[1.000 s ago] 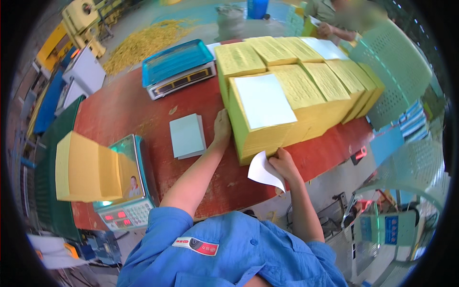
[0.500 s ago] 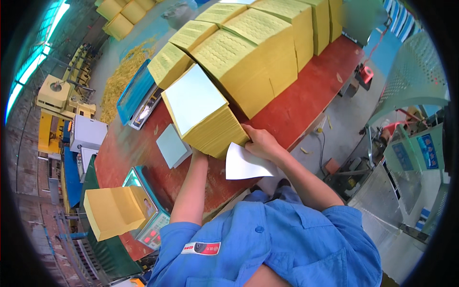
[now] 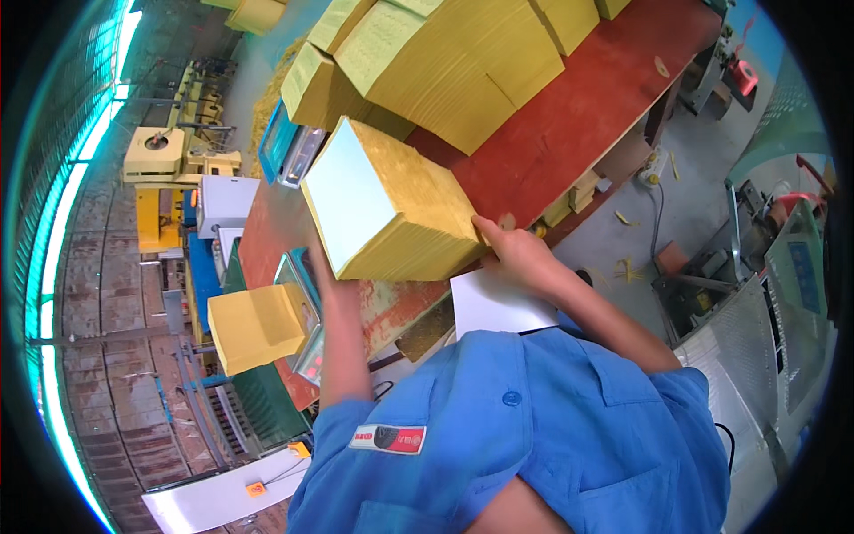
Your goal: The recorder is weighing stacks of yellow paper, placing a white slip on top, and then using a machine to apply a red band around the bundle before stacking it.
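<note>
A thick stack of yellow paper (image 3: 418, 236) with a white sheet (image 3: 349, 200) on its left-facing end is tilted between my two hands. My left hand (image 3: 326, 263) presses against its near left side, with the fingers mostly hidden behind it. My right hand (image 3: 520, 254) grips the lower right corner, its index finger stretched along the side. A loose white sheet (image 3: 498, 303) hangs below my right hand, by the front of my shirt; whether the hand pinches it cannot be made out.
Large yellow paper stacks (image 3: 445, 76) stand at the back of the red table (image 3: 587, 116). To the left, a folded yellow paper block (image 3: 258, 325) rests on a digital scale (image 3: 310, 356). A blue tray (image 3: 276, 147) lies behind my left hand. Metal machinery (image 3: 729, 347) stands at right.
Both hands have turned the yellow stack so its white-covered end faces left, apart from the large stacks. The loose white sheet has moved slightly right, and my view has swung leftward.
</note>
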